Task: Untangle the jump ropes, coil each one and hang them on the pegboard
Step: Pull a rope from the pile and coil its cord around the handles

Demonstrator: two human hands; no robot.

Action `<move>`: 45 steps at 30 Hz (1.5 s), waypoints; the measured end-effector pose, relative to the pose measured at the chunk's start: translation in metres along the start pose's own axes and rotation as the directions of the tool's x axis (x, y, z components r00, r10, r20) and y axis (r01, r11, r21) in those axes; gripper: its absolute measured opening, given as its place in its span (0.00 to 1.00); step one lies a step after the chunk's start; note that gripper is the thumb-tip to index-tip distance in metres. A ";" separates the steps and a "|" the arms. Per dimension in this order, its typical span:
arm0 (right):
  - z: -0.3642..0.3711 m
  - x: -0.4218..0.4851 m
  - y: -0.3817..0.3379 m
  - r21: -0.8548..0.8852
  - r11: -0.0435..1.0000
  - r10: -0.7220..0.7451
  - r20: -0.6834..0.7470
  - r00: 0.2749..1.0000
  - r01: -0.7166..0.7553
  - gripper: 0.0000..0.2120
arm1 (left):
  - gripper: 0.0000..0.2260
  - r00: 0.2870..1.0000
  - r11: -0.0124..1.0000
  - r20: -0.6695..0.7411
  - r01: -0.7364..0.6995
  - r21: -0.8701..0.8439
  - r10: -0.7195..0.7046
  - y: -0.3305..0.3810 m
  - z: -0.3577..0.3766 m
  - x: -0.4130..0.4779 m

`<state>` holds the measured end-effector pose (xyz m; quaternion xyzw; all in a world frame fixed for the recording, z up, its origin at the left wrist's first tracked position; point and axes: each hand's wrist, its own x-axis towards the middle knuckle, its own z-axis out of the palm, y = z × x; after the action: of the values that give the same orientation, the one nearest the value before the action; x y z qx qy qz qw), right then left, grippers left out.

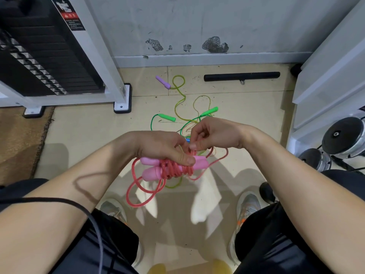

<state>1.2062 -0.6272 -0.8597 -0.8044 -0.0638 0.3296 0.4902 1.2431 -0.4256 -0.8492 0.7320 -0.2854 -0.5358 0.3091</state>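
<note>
In the middle of the frame the person holds a pink jump rope (173, 171) over the tiled floor (83, 135), between their knees. The left hand (164, 147) grasps the bundle, thumb pressed across the red-pink cord wound round the two pink handles (151, 173). The right hand (215, 133) has its fingers curled, pinching a strand of that cord just above the bundle. Loose loops (138, 191) hang below. A small blue bit shows between the hands; I cannot tell what it is.

Beyond the hands, a green jump rope (167, 117) and a yellow-green rope with a purple handle (163, 82) lie tangled on the floor. A black bar (242, 76) lies near the wall, a weight stack (45, 56) stands upper left, and dumbbells (343, 135) sit at right.
</note>
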 end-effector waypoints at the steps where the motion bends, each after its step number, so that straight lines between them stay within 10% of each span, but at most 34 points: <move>1: 0.001 -0.001 -0.002 -0.016 1.000 0.006 -0.016 1.000 -0.006 0.06 | 0.27 1.000 1.000 0.001 0.011 0.028 -0.011 -0.001 0.001 0.002; 7: 0.011 -0.011 -0.025 -0.161 0.984 0.030 -0.297 0.955 -0.081 0.01 | 0.16 0.985 0.995 -0.172 0.013 0.094 0.003 -0.005 -0.008 0.003; 14: 0.037 -0.016 -0.024 0.023 0.999 0.036 -0.700 0.713 -0.028 0.04 | 0.15 0.916 0.997 -0.395 -0.068 0.029 0.074 -0.006 -0.024 -0.002; 28: 0.062 -0.021 -0.026 -0.219 0.945 -0.325 -0.716 0.618 0.243 0.03 | 0.15 0.820 0.765 -0.562 -0.430 -0.480 0.108 -0.008 -0.024 -0.001; 36: 0.024 -0.027 -0.027 0.324 0.835 -0.273 -0.458 0.846 0.445 0.08 | 0.29 0.831 0.717 -0.448 -0.529 -0.454 0.329 -0.005 -0.025 -0.011; 45: -0.005 -0.033 -0.016 0.045 0.958 -0.254 -0.328 0.910 0.283 0.15 | 0.19 0.894 0.768 -0.288 -0.443 -0.462 0.343 -0.001 -0.025 -0.015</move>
<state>1.1872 -0.6364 -0.8299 -0.8073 -0.0786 0.1272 0.5709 1.2629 -0.4103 -0.8348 0.5921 -0.2483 -0.4444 0.6247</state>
